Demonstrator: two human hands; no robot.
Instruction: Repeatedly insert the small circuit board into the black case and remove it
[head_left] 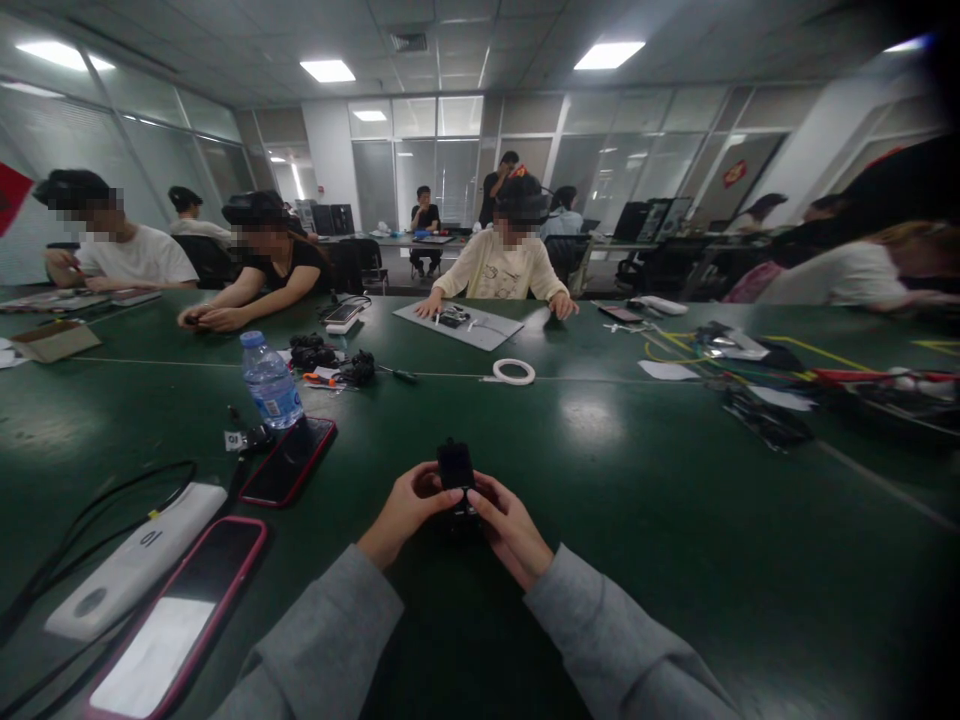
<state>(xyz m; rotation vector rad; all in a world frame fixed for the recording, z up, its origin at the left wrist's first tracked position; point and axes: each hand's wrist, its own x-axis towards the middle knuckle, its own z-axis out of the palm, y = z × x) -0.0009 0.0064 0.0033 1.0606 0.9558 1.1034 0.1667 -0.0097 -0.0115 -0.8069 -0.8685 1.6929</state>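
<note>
A small black device (455, 468) with a dark screen stands upright between my two hands, low over the green table (637, 500). My left hand (411, 508) grips its left side, the thumb pressed to its front below the screen. On the right side my right hand (510, 525) holds the same device, its thumb also on the front. The fingers behind the device are partly hidden. Left of my hands lies a dark phone in a red case (290, 462), with a water bottle (271, 382) just behind it.
At the near left are a white power bank (139, 560), black cables and a phone in a pink case (180, 625). A white tape roll (514, 372) lies ahead. Across the table, a person rests both hands by a grey board (459, 326). Cables and bags clutter the right.
</note>
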